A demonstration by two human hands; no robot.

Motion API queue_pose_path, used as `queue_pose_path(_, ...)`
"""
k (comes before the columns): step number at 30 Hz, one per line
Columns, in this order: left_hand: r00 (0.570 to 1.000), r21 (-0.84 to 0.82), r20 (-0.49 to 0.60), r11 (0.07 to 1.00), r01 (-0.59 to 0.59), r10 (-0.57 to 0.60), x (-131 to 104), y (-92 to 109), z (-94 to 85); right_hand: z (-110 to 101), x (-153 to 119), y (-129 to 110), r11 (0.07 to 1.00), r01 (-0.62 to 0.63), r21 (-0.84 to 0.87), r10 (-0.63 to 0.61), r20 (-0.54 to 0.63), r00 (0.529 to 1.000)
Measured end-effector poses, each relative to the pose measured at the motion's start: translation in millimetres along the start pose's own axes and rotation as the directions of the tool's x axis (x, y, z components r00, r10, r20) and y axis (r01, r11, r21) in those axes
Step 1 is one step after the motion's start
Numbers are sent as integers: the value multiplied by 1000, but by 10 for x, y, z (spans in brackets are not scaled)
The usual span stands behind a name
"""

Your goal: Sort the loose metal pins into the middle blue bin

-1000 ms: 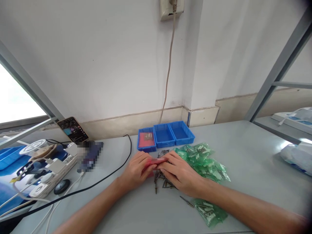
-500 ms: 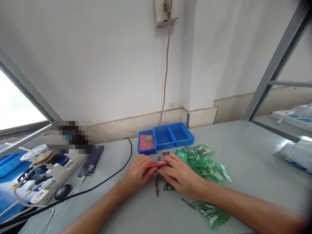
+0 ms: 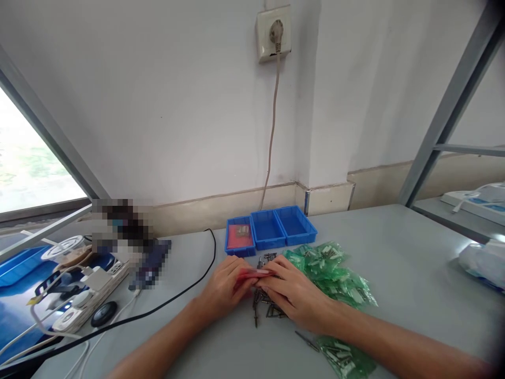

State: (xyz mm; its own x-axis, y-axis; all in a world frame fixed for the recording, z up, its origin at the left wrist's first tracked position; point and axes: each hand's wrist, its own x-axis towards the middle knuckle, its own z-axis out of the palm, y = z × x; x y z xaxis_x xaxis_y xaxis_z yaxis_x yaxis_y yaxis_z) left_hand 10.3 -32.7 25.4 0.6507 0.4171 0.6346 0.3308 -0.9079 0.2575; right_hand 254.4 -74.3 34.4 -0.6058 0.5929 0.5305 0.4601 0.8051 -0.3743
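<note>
My left hand [image 3: 228, 281] is closed on a small red plastic bag [image 3: 243, 276], and my right hand [image 3: 294, 289] pinches the bag's other end. The two hands almost meet, and the fingers cover much of the bag. Beneath them lies a loose pile of thin metal fasteners [image 3: 272, 310], partly hidden by the right hand. One fastener [image 3: 306, 341] rests apart, below the right wrist. Green plastic bags [image 3: 339, 279] of metal and white parts lie to the right of the right hand. Another green bag [image 3: 343, 358] sits below the right forearm.
Behind the hands, three blue trays stand in a row; the left tray [image 3: 240, 252] contains a red bag. A black cable [image 3: 173, 301] crosses the grey table [image 3: 410, 263] at left, near a power strip [image 3: 87, 300] and a black mouse-like object [image 3: 104, 314]. Metal posts flank the table.
The camera view has tilted up slightly, so everything sits lower in the frame. Both hands still hold the red bag over the fasteners, with little visible movement.
</note>
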Motion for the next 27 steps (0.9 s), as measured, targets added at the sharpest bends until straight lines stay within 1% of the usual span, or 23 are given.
queue_pose_path(7,1000,25,-1,1000,-1,1,23,20,-16,-6,2,1,1000,-4,10,4,3,1000)
queue_pose_path(12,1000,1,8,1000,7,-7,12,15,-13,-8,-5,4,1000,-3,-7,3,6,1000)
queue_pose_path(13,1000,-7,14,1000,27,-27,9,18,-9,-8,-5,6,1000,-2,-11,2,9,1000)
queue_pose_path(15,993,-24,39,994,108,-107,3,27,1,-7,-5,11,1000,-1,-14,2,10,1000)
queue_pose_path(17,975,-38,73,977,212,-209,2,39,10,-3,-6,18,1000,-8,-17,9,9,1000)
queue_pose_path(19,958,-41,96,960,275,-271,4,49,15,4,-6,25,1000,-15,-16,15,4,1000)
queue_pose_path(21,953,-41,98,955,293,-288,6,53,15,11,-8,29,1000,-20,-14,20,4,1000)
queue_pose_path(27,955,-78,69,953,294,-289,24,50,11,15,-1,31,1000,-19,-4,19,-26,999)
